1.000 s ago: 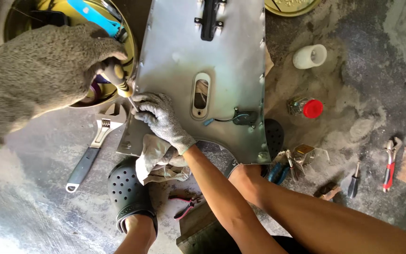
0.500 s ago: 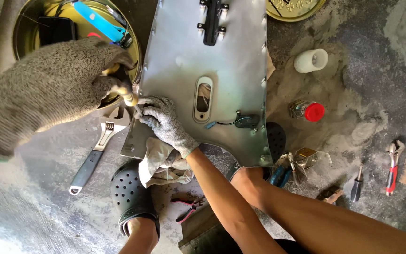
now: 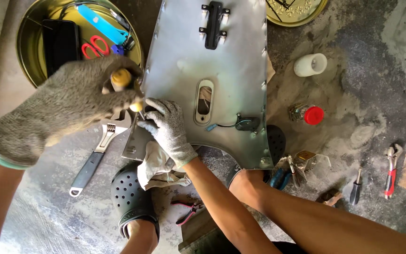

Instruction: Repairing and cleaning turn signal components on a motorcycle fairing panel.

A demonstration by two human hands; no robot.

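Gripping a yellow-handled screwdriver (image 3: 124,84) at the metal panel's (image 3: 212,61) nine o'clock edge, the left hand (image 3: 66,106) is risking a slip onto the right hand's (image 3: 167,124) fingers, which are pressing down there.

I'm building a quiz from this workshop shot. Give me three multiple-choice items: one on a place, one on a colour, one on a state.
1. Where do the red-handled scissors lie?
A. in the round tin tray
B. on the metal panel
C. beside the white cup

2. What colour is the small jar's lid?
A. blue
B. red
C. green

3. What is the left hand doing?
A. resting flat on the floor
B. gripping a yellow-handled tool
C. holding the wrench

Answers: 1 A, they sit inside the tray's rim. 2 B, the cap is plainly red. 3 B, gloved fingers wrap the yellow handle near the right hand.
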